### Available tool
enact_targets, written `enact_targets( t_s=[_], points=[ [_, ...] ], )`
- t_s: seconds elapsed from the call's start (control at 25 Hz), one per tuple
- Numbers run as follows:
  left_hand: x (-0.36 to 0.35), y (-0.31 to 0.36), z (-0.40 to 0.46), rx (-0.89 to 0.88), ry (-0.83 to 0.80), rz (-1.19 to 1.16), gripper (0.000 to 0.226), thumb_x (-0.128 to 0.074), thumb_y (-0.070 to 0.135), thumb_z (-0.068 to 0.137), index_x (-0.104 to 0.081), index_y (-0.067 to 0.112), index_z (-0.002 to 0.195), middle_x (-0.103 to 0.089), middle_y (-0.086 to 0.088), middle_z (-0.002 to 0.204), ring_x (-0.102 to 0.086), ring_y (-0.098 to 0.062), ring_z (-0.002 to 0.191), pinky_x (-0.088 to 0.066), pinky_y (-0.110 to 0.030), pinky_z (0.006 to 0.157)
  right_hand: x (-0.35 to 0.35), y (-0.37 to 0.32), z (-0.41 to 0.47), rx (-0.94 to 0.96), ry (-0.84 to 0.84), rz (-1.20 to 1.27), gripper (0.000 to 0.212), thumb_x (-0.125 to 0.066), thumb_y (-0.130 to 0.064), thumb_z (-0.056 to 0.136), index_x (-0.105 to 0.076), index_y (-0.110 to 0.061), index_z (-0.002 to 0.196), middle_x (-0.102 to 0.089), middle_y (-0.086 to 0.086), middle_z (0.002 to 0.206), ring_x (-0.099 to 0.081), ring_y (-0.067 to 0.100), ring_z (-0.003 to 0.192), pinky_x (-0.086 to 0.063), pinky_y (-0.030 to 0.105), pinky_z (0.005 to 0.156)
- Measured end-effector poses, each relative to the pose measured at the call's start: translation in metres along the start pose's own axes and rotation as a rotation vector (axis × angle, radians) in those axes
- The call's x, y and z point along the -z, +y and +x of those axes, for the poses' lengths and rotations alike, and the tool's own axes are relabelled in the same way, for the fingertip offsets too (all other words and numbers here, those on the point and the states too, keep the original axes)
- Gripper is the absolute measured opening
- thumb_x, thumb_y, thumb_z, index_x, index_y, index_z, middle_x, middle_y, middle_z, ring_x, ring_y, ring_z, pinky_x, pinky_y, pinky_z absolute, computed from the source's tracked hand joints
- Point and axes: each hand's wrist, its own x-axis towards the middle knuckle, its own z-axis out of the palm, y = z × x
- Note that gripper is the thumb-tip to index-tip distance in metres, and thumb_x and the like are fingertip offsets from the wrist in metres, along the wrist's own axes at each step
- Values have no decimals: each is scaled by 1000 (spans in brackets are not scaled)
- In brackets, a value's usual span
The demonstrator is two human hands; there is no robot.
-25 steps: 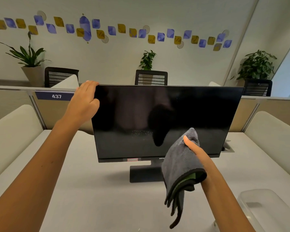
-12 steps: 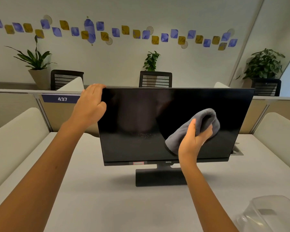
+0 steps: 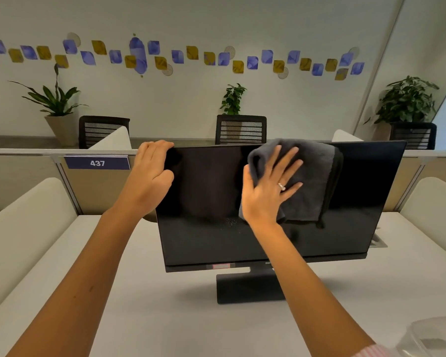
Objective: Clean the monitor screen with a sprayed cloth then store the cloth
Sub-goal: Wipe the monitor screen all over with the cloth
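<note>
Head view: monitor (image 3: 366, 202) upright on tabletop (image 3: 165, 318). Left hand (image 3: 150, 176) grips its upper left corner, fingers curled over the edge. Right hand (image 3: 268, 191), fingers spread flat, presses grey cloth (image 3: 312, 176) against upper screen centre. Faint specks below the cloth, possibly spray droplets.

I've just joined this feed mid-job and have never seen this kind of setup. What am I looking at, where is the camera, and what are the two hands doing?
There is no machine here: a person wears one wide-angle camera on the head, looking forward and down at their own bare hands. The left hand grips the top left corner of a dark monitor standing on a pale desk. The right hand presses a grey cloth flat against the upper screen, fingers spread. A patch of spray droplets shows on the screen below the cloth. A clear plastic container sits at the lower right of the desk.
</note>
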Motion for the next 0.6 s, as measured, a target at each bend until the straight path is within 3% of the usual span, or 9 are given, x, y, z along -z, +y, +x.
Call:
enact_targets(
  t_s=[0.12, 0.36, 0.48, 0.6],
  points=[
    [2, -8, 3, 29, -7, -138, 55, -34, 17, 76, -42, 15, 130, -40, 3, 128, -35, -10, 119, -35, -36, 103, -21, -14, -20, 233, -67, -109, 72, -15, -62, 92, 7, -26, 150, 14, 6, 158, 16, 32, 144, 5, 66, 108],
    [3, -20, 10, 128, 2, -307, 61, -32, 13, 71, -49, 17, 129, -42, 9, 123, -38, -3, 116, -33, -27, 101, -65, -34, -77, 746, -206, -278, 76, -36, -57, 83, -8, -34, 150, 4, 0, 160, 7, 29, 146, 9, 65, 108],
    [2, -22, 9, 142, 4, -332, 59, -31, 13, 72, -50, 20, 128, -42, 11, 122, -40, 8, 108, -32, -19, 94, -77, -24, -107, 857, -300, -340, 73, -35, -57, 82, -12, -38, 149, 2, -4, 160, 7, 27, 146, 10, 64, 108],
    [0, -24, 6, 108, -3, -346, 59, -32, 11, 73, -48, 22, 129, -41, 14, 124, -36, 22, 107, -30, -10, 89, -84, 3, -130, 875, -361, -401, 81, -48, -57, 80, -10, -38, 149, 2, -6, 160, 7, 25, 146, 12, 64, 108]
  ],
)
